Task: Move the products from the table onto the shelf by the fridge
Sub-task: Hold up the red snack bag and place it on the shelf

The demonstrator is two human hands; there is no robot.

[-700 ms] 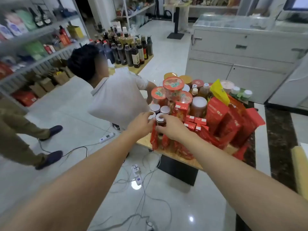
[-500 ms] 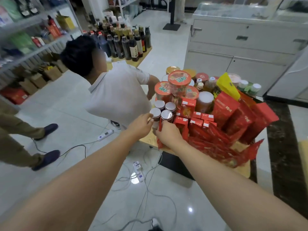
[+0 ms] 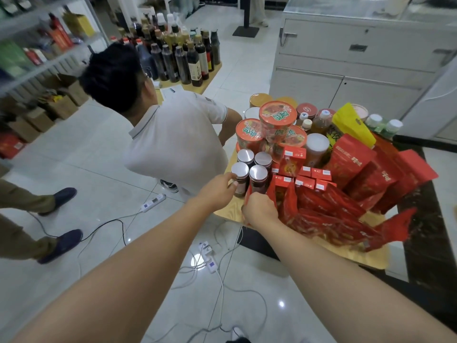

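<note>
A small wooden table [image 3: 227, 215] is crowded with products: several silver-lidded jars, red noodle tubs [image 3: 277, 120], red pouches [image 3: 348, 162], small red boxes [image 3: 305, 180] and flat red packets [image 3: 329, 219]. My left hand [image 3: 217, 191] curls round the nearest silver-lidded jar [image 3: 240, 178] at the table's left corner. My right hand [image 3: 259, 209] grips the jar beside it [image 3: 258, 178] low down, among the red packets; its fingers are hidden behind the hand.
A person in a white shirt [image 3: 178, 142] bends over just left of the table. Another person's legs [image 3: 29, 219] stand at far left. Power strips and cables [image 3: 207, 256] lie on the floor. Dark bottles [image 3: 183, 58] stand behind, shelving [image 3: 37, 45] at left, a white cabinet [image 3: 346, 70] beyond.
My view has dropped and moved closer to the table. Both hands stay on the two front jars, the right hand sitting lower among the red packets.
</note>
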